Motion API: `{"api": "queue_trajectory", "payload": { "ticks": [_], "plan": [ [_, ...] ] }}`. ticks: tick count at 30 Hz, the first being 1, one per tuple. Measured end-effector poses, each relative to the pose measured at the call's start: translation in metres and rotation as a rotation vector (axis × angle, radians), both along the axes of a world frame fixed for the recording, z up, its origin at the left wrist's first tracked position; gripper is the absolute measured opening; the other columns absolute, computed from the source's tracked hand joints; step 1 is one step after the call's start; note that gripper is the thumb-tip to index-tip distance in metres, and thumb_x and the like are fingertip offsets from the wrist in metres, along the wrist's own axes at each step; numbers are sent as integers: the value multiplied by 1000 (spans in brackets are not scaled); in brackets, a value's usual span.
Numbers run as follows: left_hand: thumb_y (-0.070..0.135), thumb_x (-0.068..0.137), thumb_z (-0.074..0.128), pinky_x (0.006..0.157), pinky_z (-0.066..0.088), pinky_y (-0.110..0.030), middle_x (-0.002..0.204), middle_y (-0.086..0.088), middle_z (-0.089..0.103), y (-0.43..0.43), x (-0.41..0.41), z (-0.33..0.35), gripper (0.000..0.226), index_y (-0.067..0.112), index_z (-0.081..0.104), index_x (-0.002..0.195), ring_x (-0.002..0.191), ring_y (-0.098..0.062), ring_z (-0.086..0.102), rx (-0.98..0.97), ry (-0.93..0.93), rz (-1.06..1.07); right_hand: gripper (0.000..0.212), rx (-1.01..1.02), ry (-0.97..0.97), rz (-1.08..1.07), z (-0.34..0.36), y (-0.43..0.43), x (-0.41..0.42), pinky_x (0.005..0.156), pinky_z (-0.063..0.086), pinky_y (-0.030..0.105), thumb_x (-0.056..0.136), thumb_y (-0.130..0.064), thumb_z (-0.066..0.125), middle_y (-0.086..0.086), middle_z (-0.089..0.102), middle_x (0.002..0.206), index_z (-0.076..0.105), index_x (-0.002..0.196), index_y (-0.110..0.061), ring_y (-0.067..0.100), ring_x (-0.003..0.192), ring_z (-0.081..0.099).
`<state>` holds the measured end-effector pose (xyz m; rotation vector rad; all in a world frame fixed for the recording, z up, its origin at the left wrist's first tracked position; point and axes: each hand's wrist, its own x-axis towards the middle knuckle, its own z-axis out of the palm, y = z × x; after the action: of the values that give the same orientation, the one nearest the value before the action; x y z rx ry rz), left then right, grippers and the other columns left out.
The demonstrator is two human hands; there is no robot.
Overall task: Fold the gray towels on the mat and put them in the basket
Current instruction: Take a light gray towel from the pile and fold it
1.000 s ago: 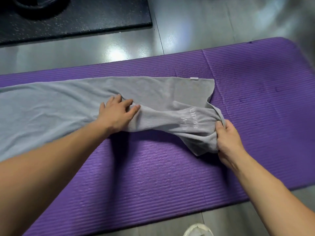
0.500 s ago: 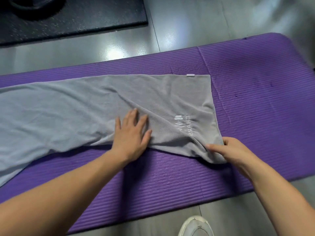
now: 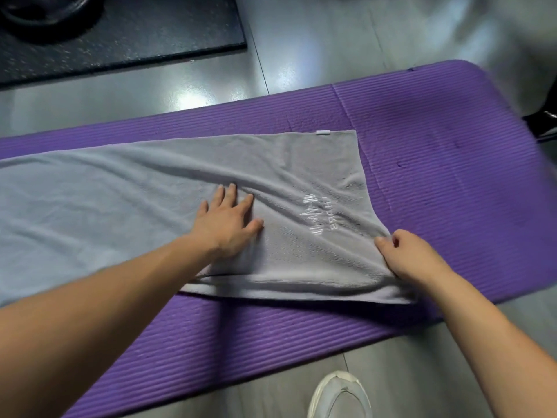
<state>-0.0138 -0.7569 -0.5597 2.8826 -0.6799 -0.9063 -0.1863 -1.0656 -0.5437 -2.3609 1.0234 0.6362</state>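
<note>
You are pressing your left hand flat, fingers spread, on the middle of the gray towel, which is lying lengthwise along the purple mat, while your right hand is pinching its near right corner. Creases are running diagonally from under your palm toward the embroidered logo, so a fold started now is likely trapping them and coming out crooked. If you are pulling harder with the right than you are pinning with the left, the cloth is probably sliding and skewing its edges. The towel's left end is running out of view, so its lie there is unknown. Your shoe is standing just off the mat's near edge, and a black floor mat is lying beyond. No basket is showing.
</note>
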Motion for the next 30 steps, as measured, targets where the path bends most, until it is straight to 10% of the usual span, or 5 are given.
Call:
{"api": "queue_trajectory", "payload": {
  "ticks": [8, 18, 25, 30],
  "plan": [
    [45, 88, 49, 105, 44, -47, 140, -12, 52, 6, 15, 2, 51, 19, 60, 130, 125, -37, 52, -311, -215, 108, 35, -77, -389, 4, -5, 12, 62, 93, 49, 42, 91, -39, 63, 9, 60, 114, 62, 117, -15, 30, 106, 59],
    [19, 100, 51, 98, 49, -49, 148, -8, 46, 6, 120, -1, 42, 17, 54, 142, 127, -36, 53, -269, -305, 164, 45, 35, -470, -160, -20, -28, 216, 82, 47, 32, 88, -39, 72, -2, 58, 113, 59, 125, -16, 22, 101, 60],
    [18, 94, 59, 85, 49, -45, 121, -12, 54, -8, 157, -10, 15, 22, 63, 108, 104, -41, 60, -144, -276, 239, 5, -80, -452, -86, -35, -45, 246, 75, 39, 28, 91, -25, 68, -2, 63, 91, 68, 91, -19, 20, 90, 59],
    [11, 92, 54, 82, 45, -41, 119, -14, 60, -22, 172, -3, 19, 20, 65, 103, 104, -39, 60, -249, -412, 361, 7, -26, -569, -179, -33, -63, 271, 74, 61, 44, 84, -23, 64, 3, 70, 88, 60, 78, -24, 27, 79, 70]
  ]
}}
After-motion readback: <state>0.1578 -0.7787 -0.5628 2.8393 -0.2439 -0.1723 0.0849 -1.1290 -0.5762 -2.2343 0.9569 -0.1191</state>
